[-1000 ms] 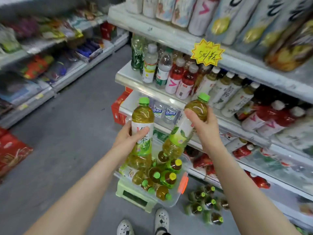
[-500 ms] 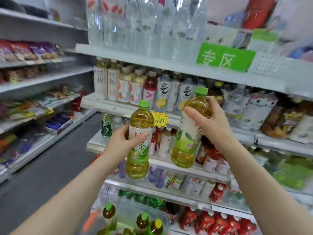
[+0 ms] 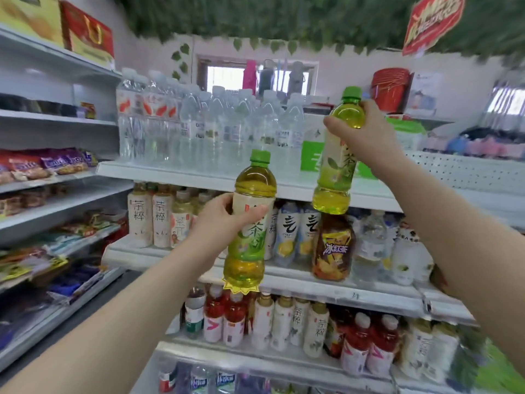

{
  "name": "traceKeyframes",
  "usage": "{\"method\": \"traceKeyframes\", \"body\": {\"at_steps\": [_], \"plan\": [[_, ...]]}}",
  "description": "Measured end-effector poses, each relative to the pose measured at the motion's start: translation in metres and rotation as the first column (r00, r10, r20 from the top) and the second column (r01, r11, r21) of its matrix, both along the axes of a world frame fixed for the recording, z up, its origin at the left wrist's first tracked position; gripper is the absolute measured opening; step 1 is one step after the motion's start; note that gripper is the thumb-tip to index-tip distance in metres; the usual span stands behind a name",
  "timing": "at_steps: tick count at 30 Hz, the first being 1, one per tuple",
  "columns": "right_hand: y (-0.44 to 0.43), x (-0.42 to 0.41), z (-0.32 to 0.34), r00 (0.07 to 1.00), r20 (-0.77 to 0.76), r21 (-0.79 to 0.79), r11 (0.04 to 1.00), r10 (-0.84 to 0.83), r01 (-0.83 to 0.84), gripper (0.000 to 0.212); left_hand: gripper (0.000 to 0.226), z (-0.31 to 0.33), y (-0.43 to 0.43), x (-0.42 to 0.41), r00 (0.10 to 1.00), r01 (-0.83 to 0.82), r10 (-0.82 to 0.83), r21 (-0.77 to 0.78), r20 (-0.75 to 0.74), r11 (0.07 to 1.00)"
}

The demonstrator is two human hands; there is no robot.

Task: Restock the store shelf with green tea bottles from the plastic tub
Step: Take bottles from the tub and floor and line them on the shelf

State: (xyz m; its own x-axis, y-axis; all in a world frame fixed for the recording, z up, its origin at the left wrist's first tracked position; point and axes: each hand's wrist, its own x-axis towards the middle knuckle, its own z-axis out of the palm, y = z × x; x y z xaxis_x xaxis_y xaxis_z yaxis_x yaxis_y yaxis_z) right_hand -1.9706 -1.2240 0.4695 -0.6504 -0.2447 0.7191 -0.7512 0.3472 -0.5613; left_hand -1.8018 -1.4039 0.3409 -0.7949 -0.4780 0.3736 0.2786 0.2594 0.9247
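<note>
The left hand [image 3: 221, 220] grips the left bottle [image 3: 251, 243] around its label, upright, in front of the middle shelf [image 3: 298, 275]. The right hand [image 3: 366, 143] grips the right bottle [image 3: 336, 172] near its shoulder, held higher and slightly tilted, before the top shelf [image 3: 176, 174]. Water bottles [image 3: 199, 129] stand on the top shelf behind.

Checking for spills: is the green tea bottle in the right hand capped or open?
Capped: a green screw cap sits on the clear plastic green tea bottle that the right hand grips.
</note>
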Motion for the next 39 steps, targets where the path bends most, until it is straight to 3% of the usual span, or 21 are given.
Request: {"method": "traceKeyframes", "body": {"at_steps": [4, 8, 15, 21, 23, 27, 39], "plan": [[-0.020, -0.054, 0.020, 0.998, -0.010, -0.032, 0.998, -0.055, 0.054, 0.058, 0.020, 0.021, 0.002, -0.034, 0.999, 0.005, -0.004, 0.018, -0.037, 1.000], [-0.047, -0.103, 0.021, 0.996, 0.042, 0.010, 0.997, -0.077, 0.077, 0.083, 0.020, 0.032, 0.001, -0.062, 0.997, -0.031, 0.033, 0.037, -0.065, 0.999], [-0.079, -0.144, 0.016, 0.991, 0.032, 0.079, 0.989, -0.129, 0.126, 0.085, 0.024, 0.034, -0.004, -0.092, 0.996, -0.062, 0.067, 0.075, -0.063, 0.995], [-0.058, -0.148, 0.013, 0.957, 0.275, 0.109, 0.986, 0.091, -0.125, 0.100, 0.029, 0.028, -0.007, -0.100, 0.996, -0.073, 0.077, 0.087, -0.052, 0.994], [-0.053, -0.150, 0.003, 0.954, 0.266, 0.105, 0.980, 0.136, -0.169, 0.095, 0.027, 0.025, -0.007, -0.102, 0.995, -0.079, 0.083, 0.084, -0.047, 0.993], [-0.063, -0.159, -0.007, 0.986, 0.157, 0.073, 0.996, 0.046, -0.058, 0.070, 0.029, 0.022, -0.008, -0.107, 0.996, -0.074, 0.078, 0.101, -0.037, 0.992], [-0.107, -0.215, -0.017, 0.985, 0.075, 0.087, 0.985, -0.152, 0.146, 0.074, 0.027, 0.009, -0.016, -0.116, 0.993, -0.086, 0.094, 0.108, -0.073, 0.990]]}}
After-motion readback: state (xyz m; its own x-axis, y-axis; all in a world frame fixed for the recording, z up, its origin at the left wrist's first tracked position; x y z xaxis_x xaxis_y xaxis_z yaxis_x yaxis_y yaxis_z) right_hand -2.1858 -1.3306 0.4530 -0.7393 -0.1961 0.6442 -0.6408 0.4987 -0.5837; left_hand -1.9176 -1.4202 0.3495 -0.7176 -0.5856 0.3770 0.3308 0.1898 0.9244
